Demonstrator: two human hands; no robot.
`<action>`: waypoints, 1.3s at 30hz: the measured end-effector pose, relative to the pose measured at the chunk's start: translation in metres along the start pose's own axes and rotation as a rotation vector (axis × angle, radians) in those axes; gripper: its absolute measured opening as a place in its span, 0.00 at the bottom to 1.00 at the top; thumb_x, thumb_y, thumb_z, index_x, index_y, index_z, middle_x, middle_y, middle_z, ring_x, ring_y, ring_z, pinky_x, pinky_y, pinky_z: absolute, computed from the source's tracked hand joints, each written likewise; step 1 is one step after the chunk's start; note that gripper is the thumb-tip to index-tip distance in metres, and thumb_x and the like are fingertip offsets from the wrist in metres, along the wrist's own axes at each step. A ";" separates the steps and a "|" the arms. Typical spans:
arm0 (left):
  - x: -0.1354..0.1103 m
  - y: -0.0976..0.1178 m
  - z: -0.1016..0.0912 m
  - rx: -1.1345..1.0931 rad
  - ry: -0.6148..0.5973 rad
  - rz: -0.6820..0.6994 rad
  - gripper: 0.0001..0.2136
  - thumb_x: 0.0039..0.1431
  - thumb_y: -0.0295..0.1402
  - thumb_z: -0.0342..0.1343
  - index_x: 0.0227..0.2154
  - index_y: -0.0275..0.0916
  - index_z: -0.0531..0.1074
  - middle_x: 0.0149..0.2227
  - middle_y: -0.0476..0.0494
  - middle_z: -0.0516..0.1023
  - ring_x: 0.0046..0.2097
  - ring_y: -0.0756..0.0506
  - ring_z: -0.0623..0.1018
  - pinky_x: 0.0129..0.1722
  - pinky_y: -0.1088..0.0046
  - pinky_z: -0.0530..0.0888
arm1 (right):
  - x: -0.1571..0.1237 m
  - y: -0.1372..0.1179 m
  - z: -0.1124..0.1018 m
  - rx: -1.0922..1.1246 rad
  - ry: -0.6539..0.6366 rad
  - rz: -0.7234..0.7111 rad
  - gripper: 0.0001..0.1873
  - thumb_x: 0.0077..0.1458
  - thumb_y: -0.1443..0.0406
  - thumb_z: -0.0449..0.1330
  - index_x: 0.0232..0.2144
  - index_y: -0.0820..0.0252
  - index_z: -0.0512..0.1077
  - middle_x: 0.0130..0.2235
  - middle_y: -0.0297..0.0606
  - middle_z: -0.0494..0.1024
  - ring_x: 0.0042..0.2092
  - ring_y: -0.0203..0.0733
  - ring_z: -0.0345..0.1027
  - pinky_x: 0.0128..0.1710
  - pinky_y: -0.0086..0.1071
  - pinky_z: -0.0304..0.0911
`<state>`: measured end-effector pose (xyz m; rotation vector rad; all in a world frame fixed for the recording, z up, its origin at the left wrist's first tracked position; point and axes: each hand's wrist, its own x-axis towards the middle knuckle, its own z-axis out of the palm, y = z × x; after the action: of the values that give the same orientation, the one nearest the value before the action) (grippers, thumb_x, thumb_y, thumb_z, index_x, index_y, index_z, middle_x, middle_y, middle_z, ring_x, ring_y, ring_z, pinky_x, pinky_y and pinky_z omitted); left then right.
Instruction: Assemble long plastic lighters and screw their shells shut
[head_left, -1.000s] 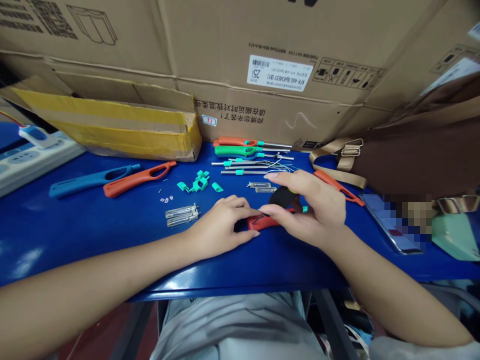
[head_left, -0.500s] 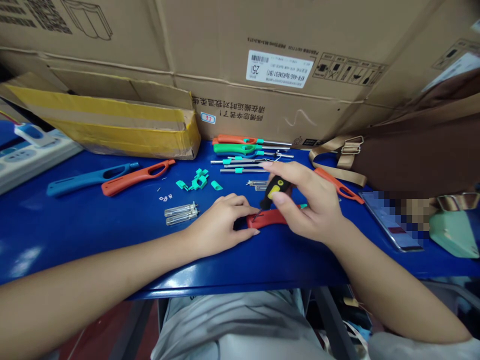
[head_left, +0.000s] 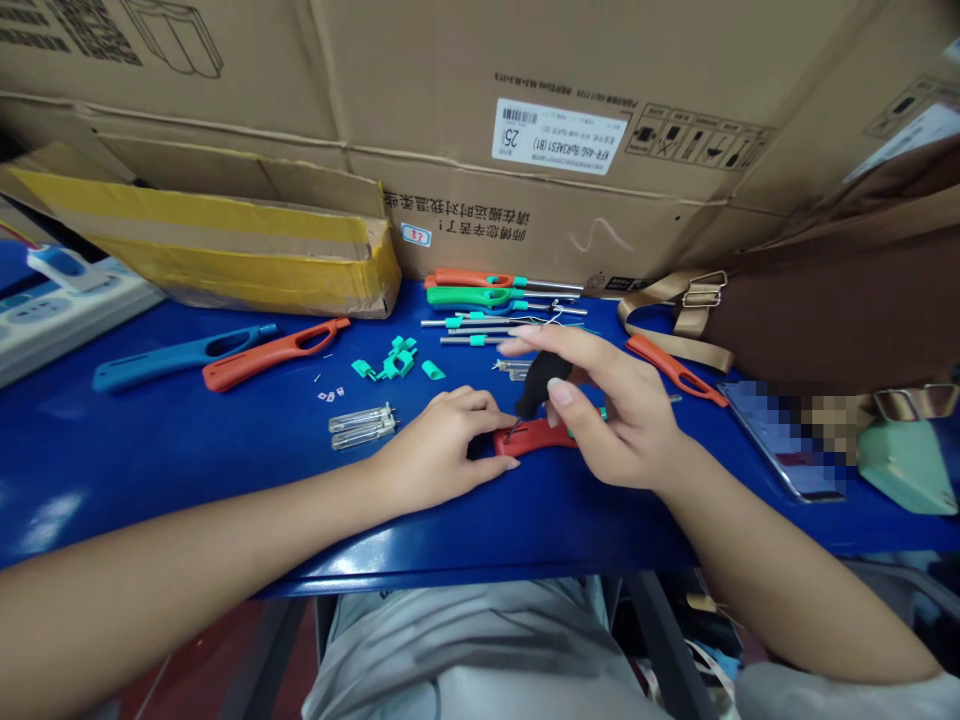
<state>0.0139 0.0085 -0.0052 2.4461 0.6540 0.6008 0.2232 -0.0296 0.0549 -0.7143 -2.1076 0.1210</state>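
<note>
My right hand [head_left: 611,405] is closed around a small black-handled screwdriver [head_left: 534,385], its tip set down on a red lighter body [head_left: 534,436] that lies on the blue table [head_left: 187,450]. My left hand [head_left: 439,450] rests curled on the table and presses the left end of that red body with its fingertips. Behind my hands lie metal tubes with teal collars [head_left: 480,325] and small clear inserts [head_left: 361,425].
Assembled orange and green lighters [head_left: 480,288] lie by the cardboard boxes [head_left: 525,150] at the back. Blue [head_left: 176,357] and orange [head_left: 274,355] lighter shells lie at left, teal clips [head_left: 394,365] in the middle. A brown bag [head_left: 840,290], a phone [head_left: 780,440] and a power strip [head_left: 60,310] flank the table.
My right hand has turned the screwdriver upright from a flatter hold and twisted it, so its yellow mark no longer shows. My left hand and the red body have stayed in place.
</note>
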 end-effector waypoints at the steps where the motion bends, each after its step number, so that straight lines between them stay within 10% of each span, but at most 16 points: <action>1: 0.000 0.000 0.000 0.000 0.003 0.000 0.14 0.62 0.37 0.64 0.48 0.39 0.79 0.41 0.43 0.76 0.45 0.41 0.74 0.49 0.59 0.72 | 0.000 0.000 0.000 0.020 0.007 0.003 0.23 0.64 0.71 0.56 0.60 0.57 0.68 0.53 0.43 0.80 0.51 0.44 0.77 0.49 0.39 0.75; 5: 0.000 0.000 0.000 0.007 0.000 -0.010 0.12 0.62 0.37 0.64 0.47 0.40 0.79 0.41 0.44 0.76 0.44 0.42 0.74 0.50 0.58 0.72 | 0.001 0.001 -0.001 -0.128 0.084 -0.089 0.18 0.58 0.67 0.67 0.51 0.57 0.73 0.41 0.39 0.82 0.38 0.42 0.76 0.37 0.34 0.74; 11: 0.000 -0.001 0.001 -0.012 0.007 0.002 0.13 0.62 0.37 0.64 0.47 0.38 0.79 0.42 0.42 0.76 0.45 0.41 0.74 0.50 0.59 0.72 | 0.000 -0.003 -0.003 -0.014 -0.061 -0.018 0.23 0.68 0.69 0.49 0.63 0.58 0.63 0.58 0.45 0.76 0.59 0.47 0.71 0.57 0.44 0.71; 16: 0.000 0.000 0.000 -0.004 -0.001 -0.009 0.12 0.62 0.37 0.64 0.47 0.40 0.79 0.41 0.43 0.76 0.44 0.42 0.74 0.50 0.59 0.72 | 0.002 -0.003 -0.002 -0.169 0.053 -0.066 0.18 0.61 0.65 0.64 0.53 0.54 0.71 0.43 0.40 0.82 0.40 0.44 0.78 0.39 0.37 0.77; 21: 0.001 -0.001 0.000 0.000 0.001 -0.005 0.13 0.63 0.38 0.63 0.48 0.40 0.79 0.41 0.44 0.76 0.44 0.42 0.74 0.50 0.60 0.72 | -0.001 -0.001 -0.004 -0.031 -0.011 0.042 0.22 0.68 0.67 0.51 0.62 0.56 0.65 0.55 0.44 0.79 0.49 0.45 0.78 0.45 0.39 0.76; 27: 0.001 -0.001 0.001 0.009 -0.001 -0.006 0.13 0.62 0.38 0.64 0.48 0.41 0.79 0.41 0.44 0.77 0.44 0.42 0.74 0.50 0.59 0.72 | 0.003 -0.003 -0.005 -0.152 0.066 -0.057 0.17 0.62 0.64 0.64 0.53 0.55 0.74 0.41 0.39 0.83 0.38 0.42 0.78 0.39 0.35 0.76; 33: 0.000 -0.001 0.001 -0.006 -0.001 -0.002 0.15 0.62 0.39 0.64 0.49 0.40 0.79 0.44 0.41 0.78 0.47 0.40 0.75 0.51 0.58 0.72 | 0.003 -0.007 -0.005 0.009 -0.006 -0.025 0.23 0.67 0.71 0.49 0.62 0.58 0.67 0.57 0.44 0.78 0.55 0.45 0.75 0.54 0.42 0.73; 39: 0.000 -0.001 0.002 0.003 -0.002 -0.010 0.13 0.63 0.38 0.64 0.48 0.41 0.79 0.42 0.43 0.77 0.46 0.41 0.75 0.51 0.58 0.72 | 0.005 -0.005 -0.004 -0.175 0.081 -0.068 0.13 0.61 0.66 0.64 0.49 0.56 0.75 0.39 0.38 0.83 0.37 0.41 0.77 0.38 0.34 0.75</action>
<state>0.0145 0.0086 -0.0069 2.4447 0.6670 0.5932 0.2223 -0.0320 0.0624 -0.7365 -2.0796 -0.1297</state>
